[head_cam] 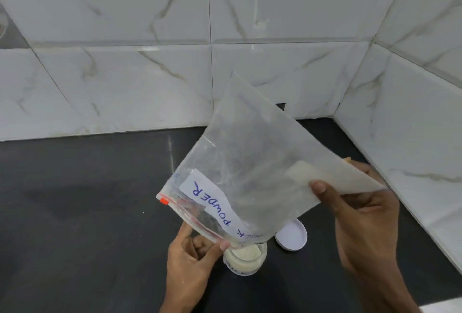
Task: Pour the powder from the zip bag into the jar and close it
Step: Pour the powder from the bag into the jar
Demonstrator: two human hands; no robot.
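We see the bag (pixel 240 162) tipped mouth-down, its zip edge resting at the rim of the jar (pixel 246 261), which stands on the dark counter (pixel 87 200). The left hand (pixel 192 260) pinches the zip edge between thumb and forefinger just beside the jar. The right hand (pixel 360 215) grips the bag's raised bottom corner, thumb on top. We read "POWDER" upside down on the label (pixel 207 200). Pale powder (pixel 246 254) sits in the jar. The white lid (pixel 293 237) lies just right of the jar, before the tiled wall (pixel 125 75).
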